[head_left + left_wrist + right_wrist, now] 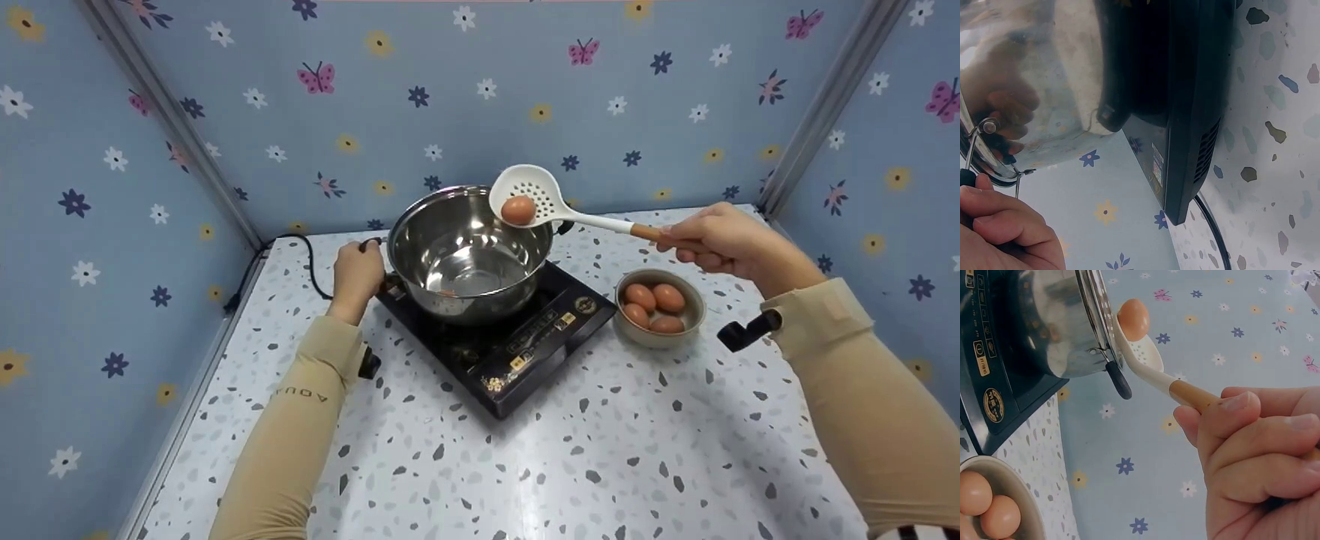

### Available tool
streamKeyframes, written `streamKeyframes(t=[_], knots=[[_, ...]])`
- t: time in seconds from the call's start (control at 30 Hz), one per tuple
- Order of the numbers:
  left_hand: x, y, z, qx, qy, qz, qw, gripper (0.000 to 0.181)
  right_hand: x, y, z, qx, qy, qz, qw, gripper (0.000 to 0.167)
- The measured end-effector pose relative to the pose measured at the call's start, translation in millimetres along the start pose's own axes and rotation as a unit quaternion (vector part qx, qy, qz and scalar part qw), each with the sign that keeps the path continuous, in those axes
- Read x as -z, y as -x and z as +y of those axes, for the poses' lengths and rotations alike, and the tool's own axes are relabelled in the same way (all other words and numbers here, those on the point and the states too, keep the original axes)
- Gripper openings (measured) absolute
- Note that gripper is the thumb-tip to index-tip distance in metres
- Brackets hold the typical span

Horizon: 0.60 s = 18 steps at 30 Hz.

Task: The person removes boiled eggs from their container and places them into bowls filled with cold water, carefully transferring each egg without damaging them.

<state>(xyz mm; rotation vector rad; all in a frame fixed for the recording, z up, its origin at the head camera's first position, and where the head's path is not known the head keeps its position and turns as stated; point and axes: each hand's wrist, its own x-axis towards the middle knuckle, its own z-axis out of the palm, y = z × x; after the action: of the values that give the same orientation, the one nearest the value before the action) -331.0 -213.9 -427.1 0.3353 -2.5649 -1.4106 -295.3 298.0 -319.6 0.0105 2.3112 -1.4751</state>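
My right hand (716, 238) grips the wooden handle of a white slotted spoon (541, 187). One brown egg (518, 211) rests in its perforated bowl, over the right rim of a steel pot (480, 292). In the right wrist view, the egg (1133, 319) sits at the spoon's end, just beyond the pot's side handle (1118, 380). With curled fingers, my left hand (358, 271) holds the pot's left handle; the left wrist view shows the fingers (1013, 222) around its black grip. The pot's inside looks shiny, with a small reddish-brown patch near the front rim.
Beneath the pot lies a black induction cooker (517, 352), angled on the speckled table (600, 465). To its right stands a beige bowl (657, 339) holding several brown eggs (667, 298). A black cord (311, 262) runs at the left. Flowered walls (480, 112) enclose the back and sides.
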Motion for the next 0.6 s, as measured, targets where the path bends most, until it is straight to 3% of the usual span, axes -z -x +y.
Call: streamKeyframes(t=[0.3,0.6], knots=[[1.1,0.3,-0.5,0.009,0.014,-0.009,0.9998,0.035,12,5.1,7,-0.001,-0.002,0.004,1.0,0.027],[0.9,1.6,-0.3,0.007,0.008,-0.004,0.9999,0.034,23,11.0,16,-0.01,-0.044,0.006,0.999,0.029]])
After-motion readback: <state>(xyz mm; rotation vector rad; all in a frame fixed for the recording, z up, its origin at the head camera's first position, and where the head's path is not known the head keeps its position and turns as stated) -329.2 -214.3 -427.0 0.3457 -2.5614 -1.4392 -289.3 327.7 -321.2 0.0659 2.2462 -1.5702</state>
